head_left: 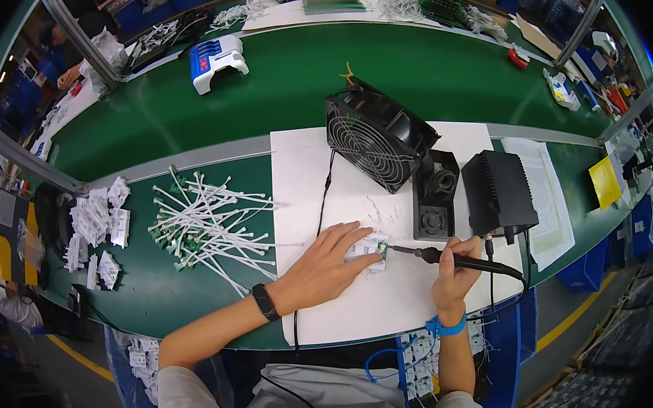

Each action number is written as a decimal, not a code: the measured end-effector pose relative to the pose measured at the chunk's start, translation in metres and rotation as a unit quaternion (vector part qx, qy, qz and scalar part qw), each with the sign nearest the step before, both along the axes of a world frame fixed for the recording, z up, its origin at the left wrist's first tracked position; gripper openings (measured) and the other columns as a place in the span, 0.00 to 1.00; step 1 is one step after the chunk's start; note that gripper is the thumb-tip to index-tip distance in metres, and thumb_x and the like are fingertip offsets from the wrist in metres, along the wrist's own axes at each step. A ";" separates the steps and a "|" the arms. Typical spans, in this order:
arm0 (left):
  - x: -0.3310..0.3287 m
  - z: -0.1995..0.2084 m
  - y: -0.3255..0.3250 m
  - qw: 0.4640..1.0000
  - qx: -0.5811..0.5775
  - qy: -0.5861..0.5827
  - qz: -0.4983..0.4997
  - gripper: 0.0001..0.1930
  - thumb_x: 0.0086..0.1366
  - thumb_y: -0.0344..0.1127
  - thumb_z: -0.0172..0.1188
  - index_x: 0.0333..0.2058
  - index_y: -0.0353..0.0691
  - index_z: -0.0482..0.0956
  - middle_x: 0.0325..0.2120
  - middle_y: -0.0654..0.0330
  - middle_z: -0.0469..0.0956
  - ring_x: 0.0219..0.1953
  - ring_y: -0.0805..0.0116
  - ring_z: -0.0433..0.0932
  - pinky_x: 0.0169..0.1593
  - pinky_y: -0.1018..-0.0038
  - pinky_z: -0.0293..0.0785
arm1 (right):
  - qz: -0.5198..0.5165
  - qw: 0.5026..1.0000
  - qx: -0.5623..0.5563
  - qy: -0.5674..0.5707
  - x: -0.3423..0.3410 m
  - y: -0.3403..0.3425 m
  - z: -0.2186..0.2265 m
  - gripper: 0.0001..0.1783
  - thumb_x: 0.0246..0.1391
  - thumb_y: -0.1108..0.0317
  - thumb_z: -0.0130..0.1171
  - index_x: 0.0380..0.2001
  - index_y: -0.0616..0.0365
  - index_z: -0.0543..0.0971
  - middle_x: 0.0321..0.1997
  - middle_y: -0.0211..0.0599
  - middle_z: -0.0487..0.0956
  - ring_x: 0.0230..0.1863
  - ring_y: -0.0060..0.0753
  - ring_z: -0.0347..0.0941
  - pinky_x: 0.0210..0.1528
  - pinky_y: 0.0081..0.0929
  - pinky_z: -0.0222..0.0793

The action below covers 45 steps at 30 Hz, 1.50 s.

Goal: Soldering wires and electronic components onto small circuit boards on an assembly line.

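Note:
My right hand (454,282), with a blue strap at its wrist, is closed round the black handle of a soldering iron (445,257). The iron points left, its tip at the edge of a small green circuit board (383,248) in a white plastic housing (371,265). Whether the tip touches the board is too small to tell. My left hand (326,261) lies over the housing's left side, pinning it to the white sheet (332,323) between thumb and fingers. A white cable runs out to the left from under this hand.
Left of the sheet lies a heap of white cables (213,230) with green boards; beyond it, white plastic housings (91,224). A black fan (374,135), a soldering-iron stand (435,201) and a black power unit (500,195) stand behind my hands. A conveyor belt (291,71) runs across the back.

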State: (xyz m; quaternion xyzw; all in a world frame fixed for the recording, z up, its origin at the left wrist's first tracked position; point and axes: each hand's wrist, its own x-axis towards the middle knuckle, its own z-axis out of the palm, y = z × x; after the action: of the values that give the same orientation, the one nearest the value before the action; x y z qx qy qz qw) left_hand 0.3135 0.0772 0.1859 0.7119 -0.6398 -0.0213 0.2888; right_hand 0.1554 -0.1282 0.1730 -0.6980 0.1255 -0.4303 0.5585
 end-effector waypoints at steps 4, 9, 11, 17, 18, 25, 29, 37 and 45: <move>0.000 -0.001 -0.001 1.000 0.007 0.012 0.003 0.23 0.62 0.27 0.62 0.57 0.44 0.77 0.62 0.47 0.67 0.68 0.45 0.63 0.71 0.54 0.60 | -0.003 1.000 0.016 0.001 0.001 -0.001 0.001 0.12 0.64 0.71 0.60 0.33 0.57 0.65 0.25 0.28 0.67 0.26 0.14 0.57 0.29 0.17 0.52; 0.001 -0.002 -0.002 1.000 0.021 -0.012 0.006 0.26 0.65 0.31 0.62 0.63 0.45 0.73 0.63 0.47 0.67 0.67 0.45 0.63 0.71 0.53 0.59 | -0.006 1.000 -0.007 -0.007 -0.001 -0.002 -0.004 0.13 0.64 0.69 0.60 0.33 0.57 0.65 0.25 0.28 0.67 0.25 0.15 0.57 0.29 0.18 0.52; 0.001 -0.002 -0.001 1.000 0.023 -0.012 0.005 0.27 0.65 0.32 0.62 0.63 0.46 0.73 0.63 0.47 0.67 0.67 0.45 0.63 0.71 0.53 0.60 | -0.009 1.000 -0.018 -0.011 -0.002 -0.003 -0.004 0.13 0.64 0.69 0.60 0.33 0.57 0.65 0.25 0.28 0.67 0.25 0.15 0.57 0.28 0.17 0.52; 0.002 -0.003 -0.002 1.000 0.021 -0.013 0.003 0.26 0.66 0.32 0.62 0.63 0.46 0.73 0.62 0.47 0.67 0.67 0.45 0.64 0.71 0.53 0.61 | -0.016 1.000 -0.011 -0.023 -0.001 -0.003 -0.004 0.13 0.64 0.69 0.60 0.33 0.57 0.65 0.24 0.29 0.67 0.24 0.15 0.58 0.27 0.17 0.52; 0.002 -0.003 -0.002 1.000 0.019 -0.014 0.003 0.26 0.65 0.32 0.62 0.63 0.46 0.73 0.62 0.47 0.67 0.67 0.45 0.64 0.71 0.54 0.61 | -0.014 1.000 -0.014 -0.019 -0.001 -0.003 -0.005 0.13 0.63 0.69 0.61 0.33 0.57 0.65 0.24 0.29 0.67 0.24 0.15 0.58 0.27 0.18 0.52; 0.002 -0.002 -0.001 1.000 0.025 -0.003 0.010 0.27 0.65 0.32 0.62 0.64 0.49 0.75 0.64 0.48 0.67 0.68 0.46 0.64 0.71 0.54 0.62 | -0.001 0.999 -0.032 0.002 -0.003 -0.004 -0.005 0.13 0.62 0.70 0.60 0.33 0.58 0.65 0.24 0.30 0.68 0.23 0.15 0.58 0.26 0.18 0.53; 0.002 -0.001 -0.001 1.000 0.026 -0.006 0.009 0.27 0.64 0.32 0.63 0.64 0.49 0.75 0.64 0.48 0.68 0.68 0.46 0.64 0.71 0.55 0.62 | -0.019 0.999 -0.026 -0.032 -0.004 -0.002 -0.004 0.13 0.62 0.70 0.60 0.32 0.58 0.65 0.24 0.30 0.68 0.23 0.16 0.58 0.27 0.18 0.53; 0.002 0.001 -0.002 1.000 0.025 -0.004 0.010 0.27 0.63 0.31 0.64 0.63 0.48 0.76 0.63 0.48 0.68 0.67 0.46 0.65 0.70 0.55 0.64 | 0.004 1.000 -0.020 -0.010 -0.003 -0.003 -0.005 0.12 0.62 0.72 0.61 0.32 0.59 0.65 0.24 0.31 0.69 0.24 0.16 0.59 0.27 0.19 0.54; 0.002 0.002 -0.003 1.000 0.018 -0.004 0.011 0.28 0.62 0.30 0.64 0.62 0.48 0.76 0.63 0.48 0.69 0.67 0.45 0.66 0.70 0.56 0.64 | -0.021 0.997 -0.078 -0.020 -0.006 -0.007 -0.010 0.12 0.62 0.72 0.60 0.32 0.60 0.65 0.22 0.32 0.69 0.21 0.17 0.58 0.25 0.19 0.53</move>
State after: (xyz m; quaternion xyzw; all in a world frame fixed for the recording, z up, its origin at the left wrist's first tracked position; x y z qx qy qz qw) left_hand 0.3153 0.0741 0.1875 0.7238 -0.6328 -0.0268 0.2738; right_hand 0.1495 -0.1354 0.1634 -0.7275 0.0955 -0.4645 0.4958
